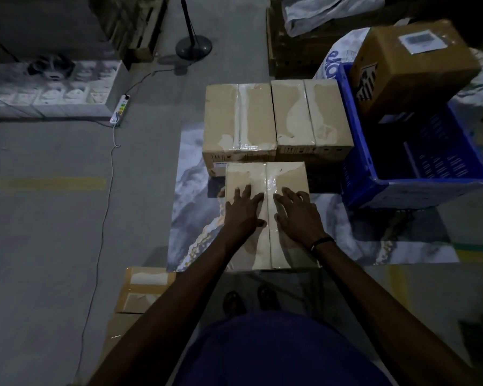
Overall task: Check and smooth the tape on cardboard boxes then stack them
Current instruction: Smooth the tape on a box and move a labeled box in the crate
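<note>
step: tape smoothing | near box (pixel 267 213) is set just before 2 taped boxes (pixel 276 118) | left hand (pixel 241 211) and right hand (pixel 297 214) are pressed flat, fingers spread, beside centre tape seam (pixel 266 188) | advice: bubbles should be pushed outward along seam, firmly

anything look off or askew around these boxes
The brown box sits tilted, propped on the rim of the blue crate rather than flat. The two boxes behind the pressed one show pale, patchy tape marks.
</note>
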Demonstrator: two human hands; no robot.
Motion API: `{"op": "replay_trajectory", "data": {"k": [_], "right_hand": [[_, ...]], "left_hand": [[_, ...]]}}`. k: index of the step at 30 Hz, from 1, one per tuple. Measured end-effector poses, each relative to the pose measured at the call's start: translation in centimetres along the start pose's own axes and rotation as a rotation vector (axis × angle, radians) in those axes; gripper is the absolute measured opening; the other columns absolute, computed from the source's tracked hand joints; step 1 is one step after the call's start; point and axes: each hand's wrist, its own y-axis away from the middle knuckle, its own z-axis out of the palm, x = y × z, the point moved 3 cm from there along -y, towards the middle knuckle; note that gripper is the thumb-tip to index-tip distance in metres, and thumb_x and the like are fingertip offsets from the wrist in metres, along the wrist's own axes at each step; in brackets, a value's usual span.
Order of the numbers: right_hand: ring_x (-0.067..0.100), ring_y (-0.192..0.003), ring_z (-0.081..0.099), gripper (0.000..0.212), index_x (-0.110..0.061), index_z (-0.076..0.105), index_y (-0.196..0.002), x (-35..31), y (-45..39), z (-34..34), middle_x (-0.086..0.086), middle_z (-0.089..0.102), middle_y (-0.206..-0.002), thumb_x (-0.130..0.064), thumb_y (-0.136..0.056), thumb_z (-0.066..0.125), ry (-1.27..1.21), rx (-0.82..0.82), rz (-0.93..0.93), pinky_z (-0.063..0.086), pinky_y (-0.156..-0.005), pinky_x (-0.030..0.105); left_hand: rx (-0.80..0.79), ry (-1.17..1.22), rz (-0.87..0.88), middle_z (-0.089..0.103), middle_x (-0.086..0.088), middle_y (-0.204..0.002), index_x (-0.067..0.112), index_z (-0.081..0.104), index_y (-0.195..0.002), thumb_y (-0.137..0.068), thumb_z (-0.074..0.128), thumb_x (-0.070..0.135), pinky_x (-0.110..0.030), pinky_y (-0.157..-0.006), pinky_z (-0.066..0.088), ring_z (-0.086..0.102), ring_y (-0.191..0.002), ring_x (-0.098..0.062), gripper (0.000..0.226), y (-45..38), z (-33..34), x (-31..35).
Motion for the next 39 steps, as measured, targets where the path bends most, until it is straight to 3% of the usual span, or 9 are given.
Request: {"op": "replay_trajectory", "data": {"k": [9, 18, 25, 28, 30, 32, 36, 39], "right_hand": [[0.031, -0.139, 0.038, 0.057, -0.026, 0.045, -0.151, 0.5, 1.6, 1.1, 0.006, 0.035, -0.161, -0.04, -0.097, 0.06, 0.015, 0.024, 0.001, 0.048, -0.098, 0.048], [0.029, -0.151, 0.027, 0.058, -0.027, 0.035, -0.157, -0.4, 5.1, 2.6, 0.005, 0.028, -0.166, -0.037, -0.103, 0.053, -0.051, 0.03, -0.003, 0.038, -0.114, 0.048], [0.027, -0.15, 0.025, 0.054, -0.032, 0.047, -0.15, 1.1, 6.8, 2.5, -0.001, 0.031, -0.165, -0.045, -0.099, 0.059, -0.178, 0.092, 0.094, 0.035, -0.114, 0.054], [0.022, -0.148, 0.03, 0.05, -0.024, 0.053, -0.147, 1.8, 8.8, 3.2, 0.003, 0.038, -0.162, -0.037, -0.1, 0.062, -0.217, 0.157, 0.088, 0.024, -0.118, 0.045], [0.018, -0.148, 0.033, 0.049, -0.022, 0.052, -0.148, 1.9, 9.7, 4.0, 0.001, 0.033, -0.164, -0.032, -0.102, 0.061, -0.356, 0.151, 0.117, 0.022, -0.121, 0.04], [0.018, -0.149, 0.032, 0.047, -0.023, 0.051, -0.149, 1.8, 10.3, 4.7, 0.0, 0.028, -0.166, -0.031, -0.103, 0.059, -0.478, 0.156, 0.151, 0.028, -0.121, 0.045], [0.019, -0.148, 0.035, 0.046, -0.023, 0.053, -0.146, 1.3, 10.6, 4.7, 0.001, 0.031, -0.165, -0.03, -0.101, 0.061, -0.477, 0.178, 0.164, 0.034, -0.118, 0.054], [0.021, -0.142, 0.044, 0.045, -0.023, 0.059, -0.141, 1.7, 11.0, 4.1, 0.002, 0.04, -0.161, -0.032, -0.097, 0.067, -0.538, 0.205, 0.172, 0.037, -0.115, 0.056]], "left_hand": [[0.038, 0.022, -0.004, 0.001, -0.008, -0.171, 0.03, 0.026, -0.16, -0.091, 0.072, 0.04, -0.062, -0.123, 0.015, -0.001, -0.157, -0.036, 0.083, 2.1, 1.9, -1.6], [0.085, 0.014, 0.058, 0.005, -0.009, -0.171, 0.024, 0.026, -0.16, -0.105, 0.053, 0.027, -0.059, -0.123, 0.019, -0.001, -0.157, -0.035, 0.062, 6.1, 5.2, 0.5], [0.142, 0.031, 0.082, 0.002, 0.001, -0.171, 0.033, 0.024, -0.16, -0.106, 0.042, 0.048, -0.058, -0.124, 0.012, -0.004, -0.157, -0.022, 0.059, 8.6, 5.7, -1.6], [0.166, 0.083, 0.135, 0.004, -0.001, -0.171, 0.029, 0.026, -0.16, -0.102, 0.05, 0.054, -0.057, -0.12, 0.025, -0.003, -0.157, -0.024, 0.068, 10.3, 6.5, -2.7], [0.169, 0.093, 0.178, 0.001, -0.001, -0.17, 0.027, 0.026, -0.161, -0.097, 0.058, 0.057, -0.05, -0.121, 0.025, -0.005, -0.156, -0.023, 0.078, 10.9, 7.1, -3.2], [0.155, 0.113, 0.203, -0.003, 0.001, -0.169, 0.027, 0.022, -0.162, -0.092, 0.066, 0.057, -0.044, -0.121, 0.024, -0.01, -0.155, -0.019, 0.087, 11.1, 7.5, -3.6], [0.226, 0.191, 0.235, 0.016, -0.004, -0.169, 0.024, 0.038, -0.157, -0.083, 0.082, 0.045, -0.042, -0.115, 0.037, 0.005, -0.155, -0.018, 0.088, 11.2, 7.4, -4.4], [0.244, 0.23, 0.263, 0.02, -0.002, -0.168, 0.023, 0.042, -0.155, -0.082, 0.085, 0.035, -0.036, -0.118, 0.032, 0.01, -0.154, -0.015, 0.085, 11.6, 6.9, -4.7]]}}
